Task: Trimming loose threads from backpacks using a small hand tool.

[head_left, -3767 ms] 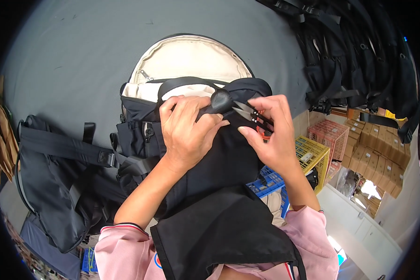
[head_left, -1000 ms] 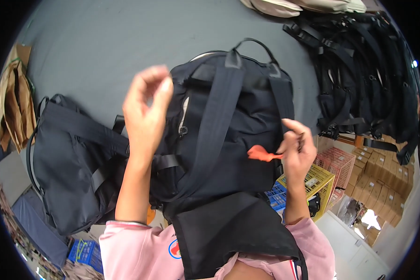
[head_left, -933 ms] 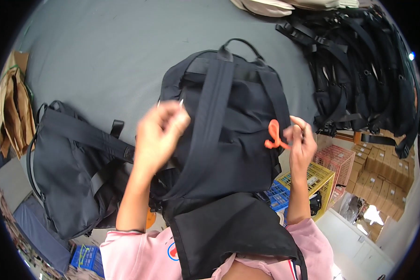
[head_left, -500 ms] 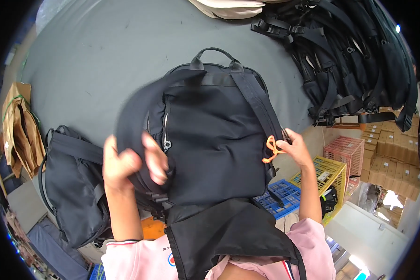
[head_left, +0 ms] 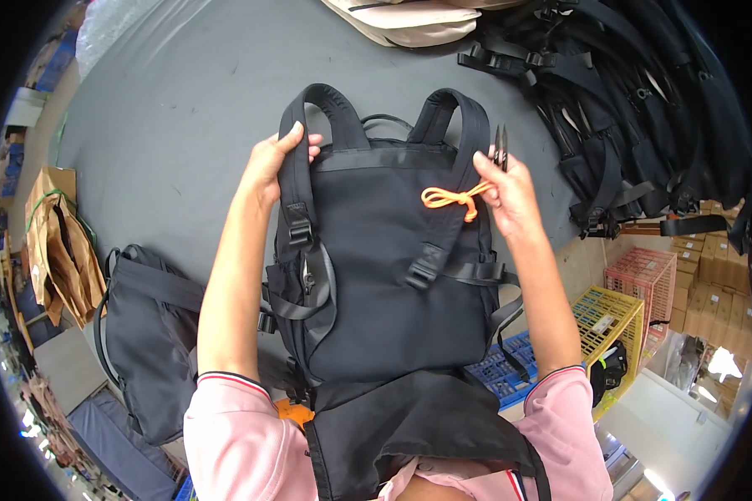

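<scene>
A black backpack [head_left: 393,259] lies on the grey table with its back panel up and its top pointing away from me. My left hand [head_left: 277,163] grips the left shoulder strap [head_left: 299,179], thumb on top. In my right hand [head_left: 510,188] is a pair of dark thread snips [head_left: 500,142], points upward, with a bright orange cord [head_left: 447,198] tied in a bow hanging from it over the right shoulder strap [head_left: 468,138]. The right thumb touches that strap's edge; whether the fingers behind also hold it is hidden. Both straps arch up, buckles lying toward me.
More black backpacks [head_left: 643,125] are piled at the far right. Another black bag [head_left: 146,342] lies at the left, near brown paper [head_left: 54,250]. A beige bag [head_left: 418,25] sits at the far edge. Blue [head_left: 501,363], yellow [head_left: 610,321] and pink crates [head_left: 647,280] stand below right.
My left hand has moved up and away from the pack's lower left side to the left strap. The right hand has risen along the right strap with the snips. Both straps now arch upward.
</scene>
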`<state>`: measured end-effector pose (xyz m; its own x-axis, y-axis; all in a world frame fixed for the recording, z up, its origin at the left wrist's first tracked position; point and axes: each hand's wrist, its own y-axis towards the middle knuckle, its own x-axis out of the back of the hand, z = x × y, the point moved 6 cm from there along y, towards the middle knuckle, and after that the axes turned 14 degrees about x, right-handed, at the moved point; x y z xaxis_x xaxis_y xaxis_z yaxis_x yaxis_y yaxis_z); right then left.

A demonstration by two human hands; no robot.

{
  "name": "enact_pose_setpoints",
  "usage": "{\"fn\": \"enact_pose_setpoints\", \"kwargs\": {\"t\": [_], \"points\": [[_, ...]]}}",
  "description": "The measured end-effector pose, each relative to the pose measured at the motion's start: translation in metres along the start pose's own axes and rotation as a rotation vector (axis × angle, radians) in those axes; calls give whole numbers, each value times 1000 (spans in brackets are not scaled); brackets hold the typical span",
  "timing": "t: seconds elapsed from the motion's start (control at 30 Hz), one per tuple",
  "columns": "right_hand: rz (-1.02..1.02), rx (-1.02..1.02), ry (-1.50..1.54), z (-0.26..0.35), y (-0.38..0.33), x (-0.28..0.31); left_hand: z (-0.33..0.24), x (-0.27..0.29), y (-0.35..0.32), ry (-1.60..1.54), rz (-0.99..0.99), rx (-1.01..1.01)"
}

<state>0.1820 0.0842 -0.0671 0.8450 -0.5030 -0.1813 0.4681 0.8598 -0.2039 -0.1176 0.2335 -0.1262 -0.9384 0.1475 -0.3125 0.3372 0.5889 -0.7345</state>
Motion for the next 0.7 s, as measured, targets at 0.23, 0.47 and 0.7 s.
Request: {"fn": "enact_pose_setpoints", "kwargs": {"t": [0.23,0.47,0.7], "points": [[15,-4,-31,-24,-3,6,-1,5,-9,18,-31,-80],[-91,179,-69,-2,-23,8,1,6,-48,102,-8,-172],[-249,470,-68,39,-57,27,50,39,-106,131,50,-136]]}}
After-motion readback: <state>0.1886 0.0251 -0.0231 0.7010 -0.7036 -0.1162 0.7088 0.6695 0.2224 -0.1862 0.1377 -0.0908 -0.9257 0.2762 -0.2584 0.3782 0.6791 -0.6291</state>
